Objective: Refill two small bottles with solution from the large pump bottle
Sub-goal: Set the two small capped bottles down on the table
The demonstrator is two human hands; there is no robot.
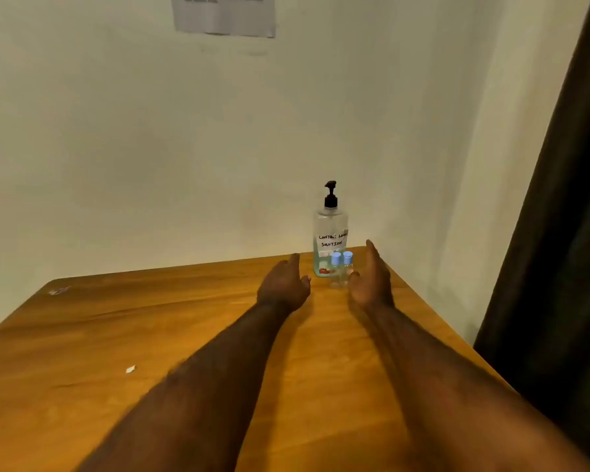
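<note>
A large clear pump bottle (330, 238) with a black pump and a handwritten label stands at the far right corner of the wooden table (150, 335). Two small clear bottles with blue caps stand side by side just in front of it: one on the left (335, 269), one on the right (347, 265). Both caps are on. My left hand (283, 286) lies to the left of the small bottles, fingers relaxed, holding nothing. My right hand (372, 281) lies to their right, fingers straight and pointing forward, also holding nothing. Neither hand touches a bottle.
A pale wall runs behind the table, with a printed sheet of paper (223, 13) taped high up. A dark curtain (559, 267) hangs along the right side. A small white scrap (130, 369) lies on the tabletop at the near left.
</note>
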